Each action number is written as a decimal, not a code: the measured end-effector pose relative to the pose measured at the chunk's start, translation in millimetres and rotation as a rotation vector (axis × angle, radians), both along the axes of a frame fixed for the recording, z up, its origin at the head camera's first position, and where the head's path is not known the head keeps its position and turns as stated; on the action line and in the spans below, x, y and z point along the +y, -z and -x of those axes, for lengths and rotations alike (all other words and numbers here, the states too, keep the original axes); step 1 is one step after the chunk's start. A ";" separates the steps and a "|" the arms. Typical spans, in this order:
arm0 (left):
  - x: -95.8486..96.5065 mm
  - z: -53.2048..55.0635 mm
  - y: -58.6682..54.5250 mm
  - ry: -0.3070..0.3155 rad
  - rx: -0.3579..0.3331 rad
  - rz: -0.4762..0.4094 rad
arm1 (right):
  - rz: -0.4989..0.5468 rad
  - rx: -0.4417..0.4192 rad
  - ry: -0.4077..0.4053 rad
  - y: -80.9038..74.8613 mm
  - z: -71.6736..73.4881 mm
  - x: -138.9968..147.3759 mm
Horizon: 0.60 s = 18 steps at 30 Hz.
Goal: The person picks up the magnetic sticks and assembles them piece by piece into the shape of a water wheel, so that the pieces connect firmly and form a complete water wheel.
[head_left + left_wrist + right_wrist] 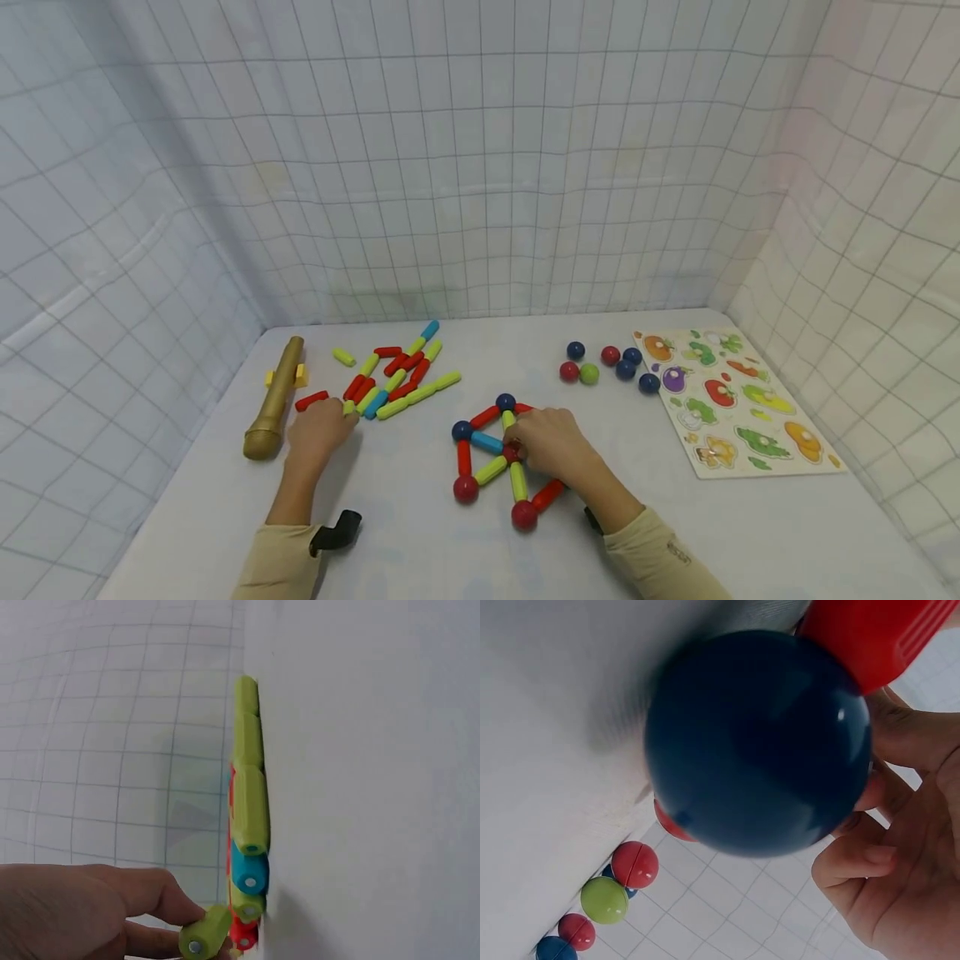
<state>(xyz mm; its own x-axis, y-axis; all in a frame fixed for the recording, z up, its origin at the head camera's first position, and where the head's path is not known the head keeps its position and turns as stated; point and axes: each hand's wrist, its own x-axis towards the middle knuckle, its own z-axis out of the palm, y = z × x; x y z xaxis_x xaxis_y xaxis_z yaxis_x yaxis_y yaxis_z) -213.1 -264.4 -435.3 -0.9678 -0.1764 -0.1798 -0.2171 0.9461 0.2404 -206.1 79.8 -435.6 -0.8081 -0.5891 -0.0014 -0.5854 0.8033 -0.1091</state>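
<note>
In the left wrist view my left hand [82, 911] pinches a yellow-green magnetic rod [206, 934] between thumb and fingers, its metal end showing. In the head view that left hand [322, 425] is beside a spread of red, blue and yellow-green rods [395, 380]. My right hand [553, 442] is over a flat frame of rods and balls, its curled fingers on the central red ball [513, 452]. Around it are blue balls [462, 431] and red balls [524, 515] joined by rods. A large blue ball [757, 742] hides the right fingertips in the right wrist view.
Loose red, blue and green balls [589, 373] lie at the back right. Next to them is a vegetable puzzle board [742, 400]. A gold toy microphone [274, 404] lies at the left on yellow pieces [302, 375]. Grid-patterned cloth walls [480, 167] surround the white table.
</note>
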 end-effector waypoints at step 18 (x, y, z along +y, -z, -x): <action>86.0 -9.8 1.8 0.138 -0.129 -0.730 | 0.020 0.143 0.036 5.3 0.0 2.0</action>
<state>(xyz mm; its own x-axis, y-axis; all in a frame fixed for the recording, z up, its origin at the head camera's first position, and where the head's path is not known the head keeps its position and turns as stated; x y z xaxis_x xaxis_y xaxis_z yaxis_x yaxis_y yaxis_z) -203.2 -178.4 -437.0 -0.9359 0.1523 -0.3177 -0.1769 0.5768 0.7975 -206.0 81.8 -440.9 -0.8196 -0.5588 0.1267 -0.5674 0.8223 -0.0433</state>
